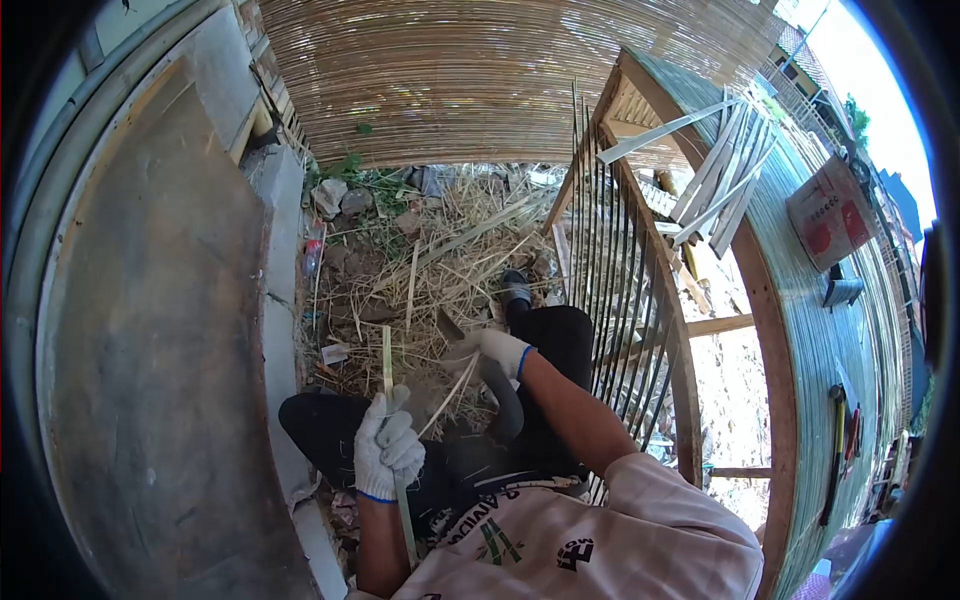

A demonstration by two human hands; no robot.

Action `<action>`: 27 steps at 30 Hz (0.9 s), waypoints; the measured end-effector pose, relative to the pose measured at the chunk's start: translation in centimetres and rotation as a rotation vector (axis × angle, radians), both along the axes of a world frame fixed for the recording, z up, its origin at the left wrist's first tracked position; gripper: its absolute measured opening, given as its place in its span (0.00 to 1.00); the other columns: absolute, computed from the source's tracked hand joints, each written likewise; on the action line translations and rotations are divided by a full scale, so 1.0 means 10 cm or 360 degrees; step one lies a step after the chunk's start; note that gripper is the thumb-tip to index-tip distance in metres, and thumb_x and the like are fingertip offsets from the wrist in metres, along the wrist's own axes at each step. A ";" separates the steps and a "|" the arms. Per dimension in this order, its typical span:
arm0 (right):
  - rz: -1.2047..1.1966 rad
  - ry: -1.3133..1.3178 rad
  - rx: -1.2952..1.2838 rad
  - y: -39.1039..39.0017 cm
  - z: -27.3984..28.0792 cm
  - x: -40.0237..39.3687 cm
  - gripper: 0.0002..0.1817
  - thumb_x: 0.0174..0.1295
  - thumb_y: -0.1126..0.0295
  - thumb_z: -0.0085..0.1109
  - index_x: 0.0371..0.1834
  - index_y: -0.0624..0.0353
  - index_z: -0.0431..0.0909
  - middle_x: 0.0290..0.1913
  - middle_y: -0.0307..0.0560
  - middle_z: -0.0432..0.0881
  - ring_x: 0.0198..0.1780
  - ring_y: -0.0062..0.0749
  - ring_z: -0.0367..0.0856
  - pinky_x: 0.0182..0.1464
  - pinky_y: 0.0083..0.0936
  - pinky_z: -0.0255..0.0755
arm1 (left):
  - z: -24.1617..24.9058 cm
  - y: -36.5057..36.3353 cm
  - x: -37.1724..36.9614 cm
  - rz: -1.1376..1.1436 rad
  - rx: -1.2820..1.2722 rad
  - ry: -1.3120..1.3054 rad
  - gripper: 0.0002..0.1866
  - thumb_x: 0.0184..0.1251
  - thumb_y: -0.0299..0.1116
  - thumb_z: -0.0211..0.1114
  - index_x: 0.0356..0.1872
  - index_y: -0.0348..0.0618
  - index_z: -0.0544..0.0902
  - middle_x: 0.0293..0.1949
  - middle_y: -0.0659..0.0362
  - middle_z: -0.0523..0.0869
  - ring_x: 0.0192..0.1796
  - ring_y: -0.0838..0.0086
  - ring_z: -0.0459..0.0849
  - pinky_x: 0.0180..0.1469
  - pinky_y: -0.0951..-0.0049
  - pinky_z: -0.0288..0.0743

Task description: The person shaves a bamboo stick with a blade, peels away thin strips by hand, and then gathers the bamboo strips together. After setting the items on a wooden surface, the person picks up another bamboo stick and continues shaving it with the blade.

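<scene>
My left hand (390, 447), in a white knit glove with a blue cuff, is closed around a flat greenish bamboo strip (387, 358). The strip stands lengthwise, its lower end running down past my wrist. To the right, my right hand (492, 350), gloved the same way, is closed on a knife (449, 325); a dark blade tip shows beyond the fingers. A thick, curved dark handle (503, 400) extends below this hand toward my lap. A thin pale sliver (448, 398) slants between the hands. The right fingers are partly hidden.
Bamboo shavings (450, 230) litter the ground before my legs. A worn board (150, 350) stands at left and a bamboo screen (450, 80) behind. At right, a wooden-framed table (800, 400) carries split strips (725, 175), a box (830, 212) and tools (840, 445), beside a dark-barred rack (630, 270).
</scene>
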State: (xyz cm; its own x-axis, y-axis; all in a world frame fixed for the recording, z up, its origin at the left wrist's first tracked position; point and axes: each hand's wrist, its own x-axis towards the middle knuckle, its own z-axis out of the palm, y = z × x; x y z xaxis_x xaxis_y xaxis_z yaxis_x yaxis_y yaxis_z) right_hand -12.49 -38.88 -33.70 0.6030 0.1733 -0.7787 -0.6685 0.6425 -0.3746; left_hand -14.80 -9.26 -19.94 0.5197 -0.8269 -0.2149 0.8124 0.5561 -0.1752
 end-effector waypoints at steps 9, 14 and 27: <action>0.1593 -0.0800 -0.1379 0.04 -1.77 0.05 0.41 0.73 0.39 0.61 0.83 0.48 0.66 0.70 0.62 0.79 0.67 0.58 0.83 0.65 0.50 0.77 | -0.05 0.21 -0.05 0.0179 -0.0061 -0.0058 0.26 0.92 0.48 0.43 0.70 0.39 0.77 0.19 0.69 0.63 0.15 0.83 0.61 0.19 0.76 0.59; 0.1688 0.0007 -0.1711 0.56 -0.31 0.04 0.66 0.58 0.28 0.68 0.80 0.78 0.58 0.71 0.76 0.76 0.70 0.60 0.80 0.70 0.43 0.75 | -0.12 0.30 -0.12 0.0214 -0.0078 -0.0034 0.25 0.92 0.48 0.42 0.70 0.40 0.76 0.19 0.69 0.63 0.15 0.82 0.62 0.19 0.75 0.60; 0.1838 -0.0186 -0.2013 0.33 0.07 -0.01 0.66 0.50 0.46 0.82 0.81 0.72 0.48 0.65 0.77 0.81 0.69 0.64 0.81 0.65 0.50 0.79 | -0.26 0.28 0.03 0.0226 0.0001 0.0003 0.25 0.92 0.48 0.43 0.69 0.41 0.76 0.19 0.67 0.66 0.14 0.81 0.64 0.18 0.75 0.60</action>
State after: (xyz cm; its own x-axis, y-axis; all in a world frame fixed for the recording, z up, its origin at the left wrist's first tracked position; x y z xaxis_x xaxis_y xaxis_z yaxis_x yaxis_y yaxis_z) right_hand -12.58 -35.61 -33.00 0.6765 -0.1151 -0.7274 -0.4712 -0.8268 -0.3073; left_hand -14.53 -6.43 -22.51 0.6310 -0.7451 -0.2161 0.7254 0.6654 -0.1762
